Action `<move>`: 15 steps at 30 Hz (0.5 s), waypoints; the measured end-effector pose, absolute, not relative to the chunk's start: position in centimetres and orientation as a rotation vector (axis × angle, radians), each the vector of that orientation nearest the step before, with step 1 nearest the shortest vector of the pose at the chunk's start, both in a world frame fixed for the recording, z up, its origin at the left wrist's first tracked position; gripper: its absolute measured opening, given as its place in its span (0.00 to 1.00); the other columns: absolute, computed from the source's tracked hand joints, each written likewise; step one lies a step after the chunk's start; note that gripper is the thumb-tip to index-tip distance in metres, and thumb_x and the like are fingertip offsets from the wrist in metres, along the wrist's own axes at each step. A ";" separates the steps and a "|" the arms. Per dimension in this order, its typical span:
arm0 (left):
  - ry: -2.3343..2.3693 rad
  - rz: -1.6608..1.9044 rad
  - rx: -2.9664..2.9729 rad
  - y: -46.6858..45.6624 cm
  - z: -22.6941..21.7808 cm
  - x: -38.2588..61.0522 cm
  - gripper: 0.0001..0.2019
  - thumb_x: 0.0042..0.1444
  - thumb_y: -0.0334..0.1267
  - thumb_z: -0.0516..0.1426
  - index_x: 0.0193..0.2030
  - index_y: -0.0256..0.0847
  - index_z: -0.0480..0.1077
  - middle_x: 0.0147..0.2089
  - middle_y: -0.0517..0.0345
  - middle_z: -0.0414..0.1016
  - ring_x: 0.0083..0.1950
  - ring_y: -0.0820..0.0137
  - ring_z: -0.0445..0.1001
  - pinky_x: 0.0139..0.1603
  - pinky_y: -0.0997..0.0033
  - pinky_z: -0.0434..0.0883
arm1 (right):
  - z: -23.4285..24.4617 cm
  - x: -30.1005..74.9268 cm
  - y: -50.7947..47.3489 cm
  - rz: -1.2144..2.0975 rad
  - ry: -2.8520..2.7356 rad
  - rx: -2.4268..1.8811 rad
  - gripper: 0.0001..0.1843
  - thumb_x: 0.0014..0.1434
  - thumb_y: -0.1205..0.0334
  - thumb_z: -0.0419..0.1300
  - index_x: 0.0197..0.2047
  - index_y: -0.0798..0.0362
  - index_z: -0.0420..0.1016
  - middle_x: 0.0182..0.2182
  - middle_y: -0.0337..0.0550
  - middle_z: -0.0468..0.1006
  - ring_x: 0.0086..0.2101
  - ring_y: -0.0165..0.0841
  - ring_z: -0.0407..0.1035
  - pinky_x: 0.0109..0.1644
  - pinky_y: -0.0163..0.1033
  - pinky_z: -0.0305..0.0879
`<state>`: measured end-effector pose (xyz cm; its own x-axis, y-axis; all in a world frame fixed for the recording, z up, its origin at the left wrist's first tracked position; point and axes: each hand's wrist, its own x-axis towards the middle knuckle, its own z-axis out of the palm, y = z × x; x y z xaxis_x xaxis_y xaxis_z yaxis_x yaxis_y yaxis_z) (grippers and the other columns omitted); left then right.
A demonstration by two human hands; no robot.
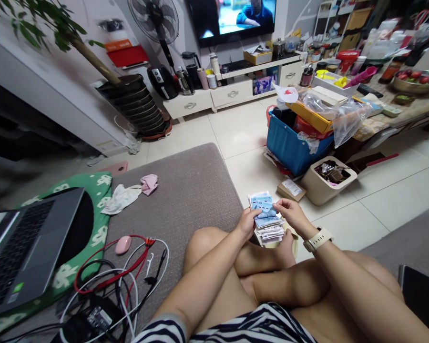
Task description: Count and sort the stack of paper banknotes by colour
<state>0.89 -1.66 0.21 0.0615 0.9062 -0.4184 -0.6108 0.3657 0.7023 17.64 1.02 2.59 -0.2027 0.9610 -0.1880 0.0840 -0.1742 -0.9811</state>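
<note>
My left hand (248,224) is closed on a bundle of blue-and-white printed slips (263,202), its thumb across their lower left. Their exact kind is too small to make out. My right hand (289,212) pinches the right edge of the slips with thumb and forefinger. Just below them is a thick stack of similar pale slips (270,232), above my crossed legs and beside a foot. A cream object (295,244), partly hidden, shows behind that foot. I cannot tell what supports the stack.
On the grey couch lie a laptop (25,243), tangled cables (139,267), a pink mouse-like object (123,245) and crumpled cloths (123,199). To the right stand a cream bin (321,190), a small box (291,189), a blue crate (286,143) and a crowded table (403,114).
</note>
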 end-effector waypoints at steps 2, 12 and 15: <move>0.950 1.185 0.386 -1.7 0.0 0.9 0.15 0.37 0.36 0.69 0.35 0.33 0.77 0.35 0.47 0.82 0.40 0.57 0.80 0.48 0.58 0.71 | 2.4 17.7 1.1 1.462 -1.339 -1.284 0.23 0.49 0.40 0.65 0.25 0.52 0.70 0.23 0.39 0.72 0.26 0.33 0.64 0.32 0.38 0.59; 0.958 1.279 0.319 -1.2 -0.6 1.2 0.17 0.43 0.47 0.67 0.33 0.34 0.77 0.32 0.48 0.82 0.43 0.54 0.80 0.50 0.56 0.72 | 2.9 17.8 0.8 1.431 -1.411 -1.285 0.18 0.55 0.46 0.62 0.24 0.52 0.71 0.22 0.37 0.71 0.25 0.31 0.62 0.32 0.38 0.57; 0.955 1.299 0.308 -1.0 -0.7 1.2 0.16 0.44 0.47 0.66 0.34 0.34 0.77 0.32 0.48 0.82 0.43 0.54 0.80 0.51 0.56 0.72 | 3.3 17.7 0.7 1.461 -1.414 -1.240 0.20 0.54 0.45 0.62 0.23 0.52 0.70 0.20 0.36 0.68 0.24 0.30 0.59 0.29 0.37 0.56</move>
<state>1.21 -1.02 -0.75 -0.0324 0.9064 -0.4212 -0.6723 0.2921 0.6803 17.65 0.67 3.25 -0.2575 0.9558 -0.1417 0.1105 -0.1166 -0.9870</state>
